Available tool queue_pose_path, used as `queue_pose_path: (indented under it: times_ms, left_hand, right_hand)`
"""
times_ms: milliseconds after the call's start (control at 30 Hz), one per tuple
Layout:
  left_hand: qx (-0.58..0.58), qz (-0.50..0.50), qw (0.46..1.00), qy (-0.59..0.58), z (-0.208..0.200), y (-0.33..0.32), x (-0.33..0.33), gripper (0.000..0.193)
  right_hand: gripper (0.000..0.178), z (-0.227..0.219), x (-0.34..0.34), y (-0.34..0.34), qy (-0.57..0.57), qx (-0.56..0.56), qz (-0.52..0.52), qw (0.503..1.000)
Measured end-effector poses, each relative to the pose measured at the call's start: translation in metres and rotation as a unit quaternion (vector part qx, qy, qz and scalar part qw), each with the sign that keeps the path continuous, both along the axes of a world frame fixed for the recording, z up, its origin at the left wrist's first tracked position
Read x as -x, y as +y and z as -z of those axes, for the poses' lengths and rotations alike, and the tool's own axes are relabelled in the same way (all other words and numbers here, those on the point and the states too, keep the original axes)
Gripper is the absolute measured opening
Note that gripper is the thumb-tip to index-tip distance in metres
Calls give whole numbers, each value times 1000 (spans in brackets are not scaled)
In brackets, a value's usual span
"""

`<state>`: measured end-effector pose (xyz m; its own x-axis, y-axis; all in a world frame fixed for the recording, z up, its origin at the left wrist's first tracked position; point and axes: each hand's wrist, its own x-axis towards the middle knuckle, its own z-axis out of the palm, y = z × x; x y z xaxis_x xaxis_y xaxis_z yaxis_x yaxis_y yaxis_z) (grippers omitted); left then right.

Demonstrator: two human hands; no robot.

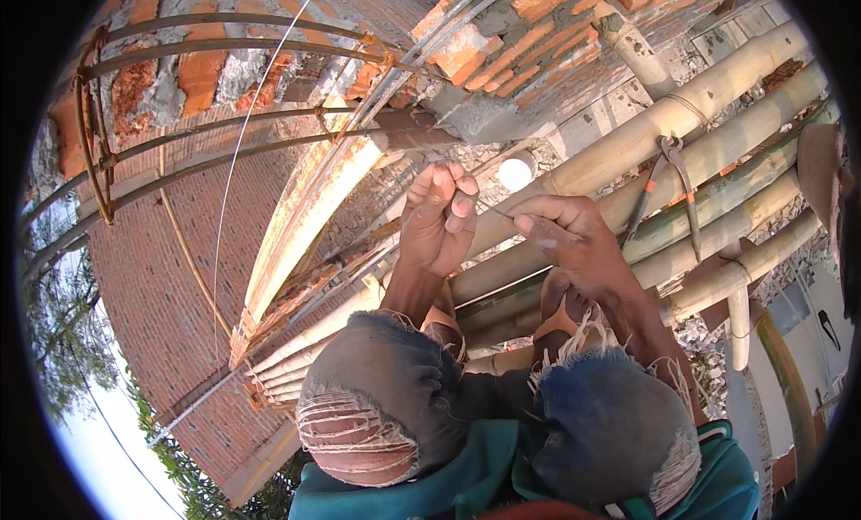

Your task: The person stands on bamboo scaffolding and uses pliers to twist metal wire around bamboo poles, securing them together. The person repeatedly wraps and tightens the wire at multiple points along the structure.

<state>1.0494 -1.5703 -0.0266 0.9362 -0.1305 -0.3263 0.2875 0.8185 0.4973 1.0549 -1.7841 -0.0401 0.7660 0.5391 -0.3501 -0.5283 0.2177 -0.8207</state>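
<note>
Nearest: bent knees in ragged jeans (381, 368), loose threads trailing off the tears. Just past them, both hands work above the bamboo poles (619, 151).

Main risk, my read: the thin wire (495, 210) slips or springs loose, as only fingertips hold it; cut ends could also prick bare skin. If dropped, it could go down a gap between poles.

Right hand (574, 238): thumb and forefinger pinched on the wire. Left hand (438, 220): fingers curled, tips at the wire's other end; can't tell if they grip. So wire bridges the space between hands, just left of the right fingertips.

Pincers (669, 149) lie across the poles, right of the right hand, heads toward the poles' upper edge. Look unsecured; a nudge could drop them through.

Farther: tied rebar (179, 52) upper left, brick wall (529, 49) behind.
</note>
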Motion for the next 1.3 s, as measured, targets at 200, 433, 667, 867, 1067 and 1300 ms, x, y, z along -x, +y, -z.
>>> queue_pose_path:
  times_ms: [200,433,667,867,1067,1300]
  left_hand:
    - [90,-88,992,-5,-1,-17,5,19]
    - [-305,5,949,78,-17,-24,-18,22]
    - [-209,2,973,99,-4,-24,-18,23]
    - [-83,-54,994,44,7,-2,-21,15]
    - [-163,-11,986,29,11,18,-36,20]
    - [-246,-13,969,25,17,36,-64,33]
  right_hand:
    - [20,-1,15,6,323,-267,10,908]
    - [18,-7,22,-2,-242,212,144,936]
    - [18,-26,35,3,-60,224,108,967]
    - [19,-41,25,32,-164,225,151,949]
    - [21,-36,13,54,-369,390,165,828]
    - [13,-70,-45,41,-469,529,180,684]
